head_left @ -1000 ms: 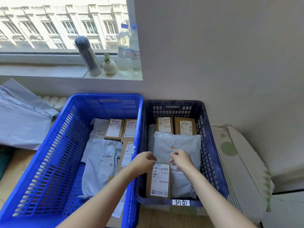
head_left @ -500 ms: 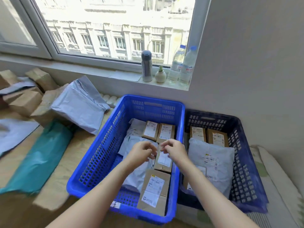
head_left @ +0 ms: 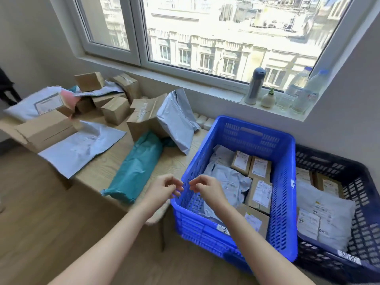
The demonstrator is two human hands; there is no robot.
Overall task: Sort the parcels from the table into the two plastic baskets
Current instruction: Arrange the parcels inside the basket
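Your left hand [head_left: 164, 189] and right hand [head_left: 206, 189] hover empty, fingers loosely curled, at the bright blue basket [head_left: 287, 182] rim; parcels crowd the table [head_left: 102, 171].

Two bare forearms reach forward side by side. The left hand [head_left: 164, 189] and right hand [head_left: 206, 189] hover close together, fingertips nearly meeting, fingers loosely curled, holding nothing.
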